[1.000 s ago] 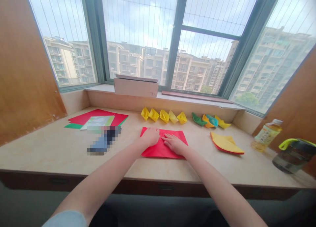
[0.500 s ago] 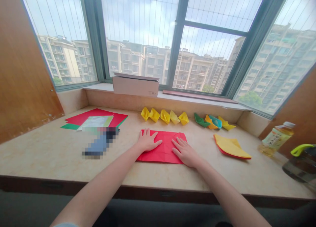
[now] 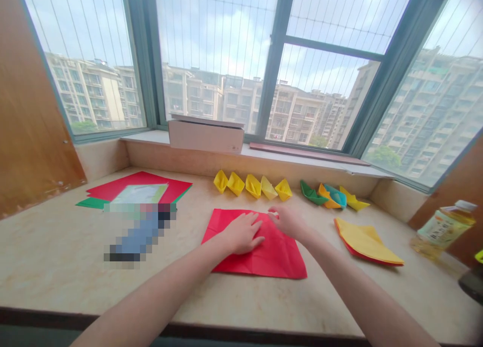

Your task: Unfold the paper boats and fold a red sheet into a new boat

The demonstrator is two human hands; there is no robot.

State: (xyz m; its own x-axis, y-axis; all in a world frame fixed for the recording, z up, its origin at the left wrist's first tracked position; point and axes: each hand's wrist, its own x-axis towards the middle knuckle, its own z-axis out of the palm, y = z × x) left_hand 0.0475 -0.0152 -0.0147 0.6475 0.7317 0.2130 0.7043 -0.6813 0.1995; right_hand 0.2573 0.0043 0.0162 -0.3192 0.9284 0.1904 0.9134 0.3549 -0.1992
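A red sheet of paper [image 3: 271, 256] lies flat on the beige stone counter [image 3: 68, 246] in front of me. My left hand [image 3: 241, 232] rests palm down on its middle, fingers stretched out. At the sheet's far edge my right hand [image 3: 289, 218] has its fingers curled in a pinch on the paper's rim. Behind the sheet stands a row of folded yellow paper boats [image 3: 252, 185]. To their right sit more boats in green, orange, blue and yellow [image 3: 332, 196].
A stack of red and green sheets [image 3: 132, 190] lies at the left, with a blurred-out object [image 3: 138, 231] in front. Folded yellow-and-red paper [image 3: 368, 242] lies at the right, a drink bottle [image 3: 443, 227] beyond it. A white box [image 3: 206, 134] sits on the window sill.
The red paper went from a folded strip to an opened, larger sheet. My right hand moved from pressing flat on it to pinching its far edge. The left hand slid toward the middle.
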